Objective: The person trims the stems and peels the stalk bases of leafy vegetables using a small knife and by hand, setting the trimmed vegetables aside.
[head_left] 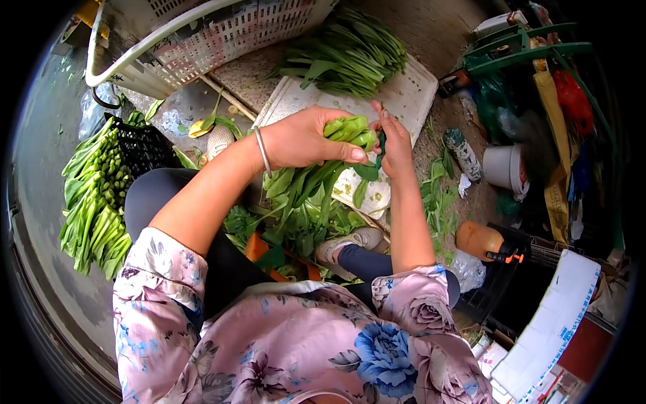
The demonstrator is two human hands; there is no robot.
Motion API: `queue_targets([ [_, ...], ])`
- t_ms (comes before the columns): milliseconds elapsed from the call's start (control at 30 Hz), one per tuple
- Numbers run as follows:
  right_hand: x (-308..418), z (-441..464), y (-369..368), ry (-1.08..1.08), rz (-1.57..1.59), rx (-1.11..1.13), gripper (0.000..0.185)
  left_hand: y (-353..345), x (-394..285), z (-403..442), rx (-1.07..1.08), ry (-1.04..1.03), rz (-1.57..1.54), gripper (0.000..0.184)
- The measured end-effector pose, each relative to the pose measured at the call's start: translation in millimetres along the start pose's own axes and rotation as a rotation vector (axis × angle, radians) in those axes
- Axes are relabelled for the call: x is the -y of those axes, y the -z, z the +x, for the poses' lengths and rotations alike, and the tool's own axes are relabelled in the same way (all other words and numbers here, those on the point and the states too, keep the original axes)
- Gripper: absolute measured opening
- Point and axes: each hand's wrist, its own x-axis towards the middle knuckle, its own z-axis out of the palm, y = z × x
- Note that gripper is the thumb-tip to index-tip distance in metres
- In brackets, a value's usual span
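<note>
My left hand (303, 139), with a bangle at its wrist, is closed round a bunch of leafy greens (350, 130). The pale cut stems point right and the leaves hang down below the hand. Close by the stem ends is my right hand (396, 140), its fingers curled round something dark green that I cannot make out. Beneath both hands lies a white board (418, 87) with scraps on it. A large pile of long green stems (346, 54) rests on its far end.
At upper left stands a white plastic crate (222, 40). More bundled greens (97, 195) are stacked left, against a black basket (145, 145). Loose leaves (296, 222) lie between my feet. To the right are a white bucket (503, 165), a spray bottle (479, 241) and a green metal frame (531, 48).
</note>
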Motion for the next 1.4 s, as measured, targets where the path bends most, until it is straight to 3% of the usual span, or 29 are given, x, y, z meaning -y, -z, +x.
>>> queue_targets([
  [67, 23, 0, -10, 0.033, 0.013, 0.079, 0.040, 1, -4, -1, -0.020, -0.017, -0.142, 0.027],
  [167, 55, -23, -23, 0.109, 0.130, 0.418, 0.041, 10, -4, 3, -0.088, -0.040, 0.039, 0.028],
  [267, 58, -43, -32, 0.208, -0.111, 0.426, 0.041, 10, -5, 4, -0.160, -0.055, 0.124, 0.029],
  [533, 51, -55, -32, 0.219, -0.110, 0.363, 0.039, 7, -3, 3, -0.238, 0.015, 0.289, 0.029],
  [633, 43, -52, -24, 0.173, -0.027, 0.411, 0.039, 6, 2, 5, -0.250, 0.052, 0.332, 0.028],
  [733, 32, -47, -23, 0.151, 0.065, 0.398, 0.038, 3, 7, 7, -0.247, 0.006, 0.179, 0.026],
  [833, 11, -25, -20, 0.023, 0.184, 0.300, 0.037, 5, 5, 7, -0.254, -0.020, 0.136, 0.024],
  [900, -9, 6, -10, -0.124, -0.063, 0.056, 0.038, 5, -5, 7, -0.276, -0.117, 0.124, 0.023],
  [933, -11, 28, -12, -0.112, -0.066, 0.070, 0.038, 8, -8, 8, -0.288, -0.128, 0.133, 0.023],
  [1000, -16, 68, -18, 0.240, -0.422, -0.114, 0.041, 7, -4, 8, -0.323, -0.127, 0.125, 0.024],
  [1067, 4, 110, -22, 0.326, -0.881, -0.243, 0.039, 7, 2, 11, -0.300, -0.125, 0.126, 0.026],
  [1133, 10, 148, -29, 0.453, -1.133, -0.392, 0.036, 5, 2, 13, -0.291, -0.130, 0.100, 0.026],
  [1167, 13, 162, -32, 0.462, -1.130, -0.382, 0.036, 6, 1, 14, -0.280, -0.117, 0.082, 0.026],
  [1233, 15, 181, -36, 0.260, -1.378, -0.354, 0.028, 9, 0, 15, -0.342, -0.117, 0.148, 0.031],
  [1400, 13, 192, -25, 0.253, -1.438, -0.357, 0.028, 17, -2, 15, -0.466, -0.133, 0.188, 0.035],
])
